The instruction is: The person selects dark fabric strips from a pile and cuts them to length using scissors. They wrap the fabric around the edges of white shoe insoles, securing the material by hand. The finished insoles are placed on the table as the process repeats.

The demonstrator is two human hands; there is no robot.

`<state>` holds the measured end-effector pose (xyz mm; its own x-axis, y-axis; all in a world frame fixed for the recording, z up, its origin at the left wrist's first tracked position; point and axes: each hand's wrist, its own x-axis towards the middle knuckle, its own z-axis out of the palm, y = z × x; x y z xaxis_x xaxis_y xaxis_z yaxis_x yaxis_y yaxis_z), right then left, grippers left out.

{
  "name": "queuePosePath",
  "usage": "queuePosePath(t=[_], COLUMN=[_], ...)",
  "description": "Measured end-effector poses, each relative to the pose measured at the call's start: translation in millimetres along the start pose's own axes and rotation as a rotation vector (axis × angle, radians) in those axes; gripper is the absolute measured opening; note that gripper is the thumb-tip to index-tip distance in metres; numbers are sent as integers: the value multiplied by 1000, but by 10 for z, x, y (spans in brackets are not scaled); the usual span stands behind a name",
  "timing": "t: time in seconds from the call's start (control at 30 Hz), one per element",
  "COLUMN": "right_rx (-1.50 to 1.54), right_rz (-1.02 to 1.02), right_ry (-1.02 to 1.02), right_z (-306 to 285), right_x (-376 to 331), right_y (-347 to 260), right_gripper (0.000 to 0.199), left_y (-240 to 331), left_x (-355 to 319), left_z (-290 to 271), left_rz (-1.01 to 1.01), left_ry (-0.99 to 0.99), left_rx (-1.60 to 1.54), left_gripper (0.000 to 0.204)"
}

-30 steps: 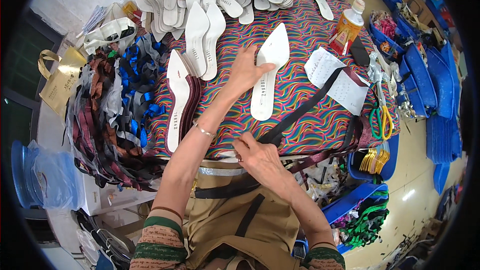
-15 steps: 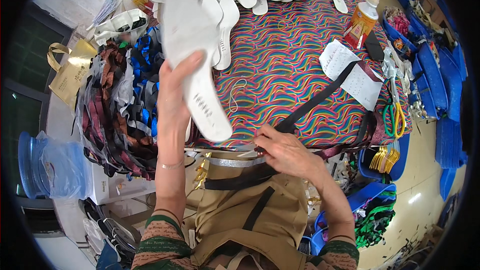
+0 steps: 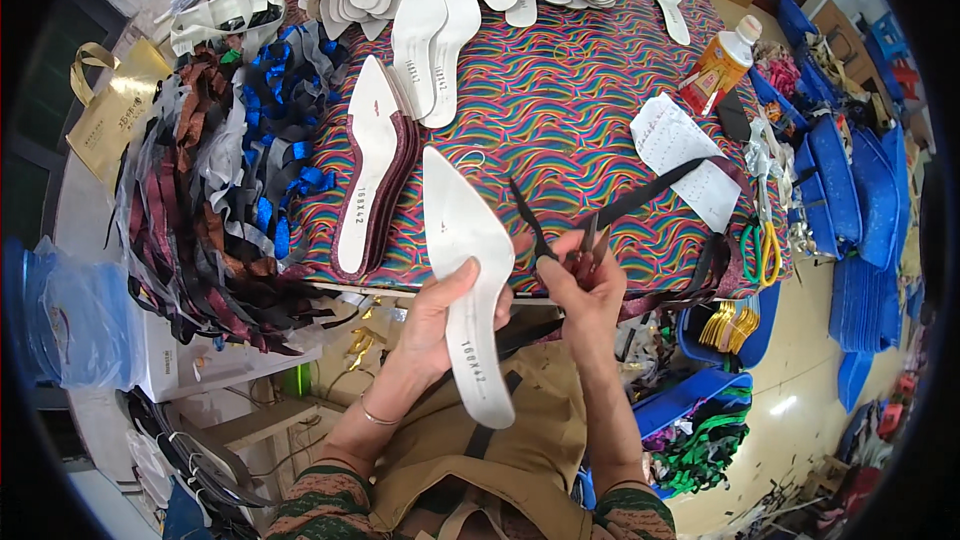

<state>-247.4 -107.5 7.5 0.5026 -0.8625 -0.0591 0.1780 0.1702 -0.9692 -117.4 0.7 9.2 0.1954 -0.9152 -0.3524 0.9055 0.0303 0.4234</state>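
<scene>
Two hands meet at lower centre of the frame, forearms rising from the bottom edge. Left hand (image 3: 440, 315) grips a white pointed insole (image 3: 468, 270), thumb across it; right hand (image 3: 585, 285) pinches a black strap (image 3: 640, 195) above the striped desk (image 3: 560, 110).

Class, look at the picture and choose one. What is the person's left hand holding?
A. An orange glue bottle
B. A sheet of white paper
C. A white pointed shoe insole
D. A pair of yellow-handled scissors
C: the left hand grips a white pointed insole above the lap, while the right hand pinches dark straps.
</scene>
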Motion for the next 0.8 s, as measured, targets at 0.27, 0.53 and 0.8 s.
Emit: queuePosePath(t=[0.27, 0.53, 0.8], right_rx=[258, 190, 153], right_rz=[149, -28, -10], right_ry=[0, 45, -37], right_z=[-35, -34, -122], right_x=[-380, -307, -499], right_y=[116, 173, 238], right_gripper=[20, 18, 14], left_y=[19, 15, -40], left_x=[90, -22, 39], left_z=[129, 106, 182], left_rz=[38, -14, -15], left_ry=[68, 81, 174], left_rx=[63, 119, 137], left_gripper=[37, 40, 32])
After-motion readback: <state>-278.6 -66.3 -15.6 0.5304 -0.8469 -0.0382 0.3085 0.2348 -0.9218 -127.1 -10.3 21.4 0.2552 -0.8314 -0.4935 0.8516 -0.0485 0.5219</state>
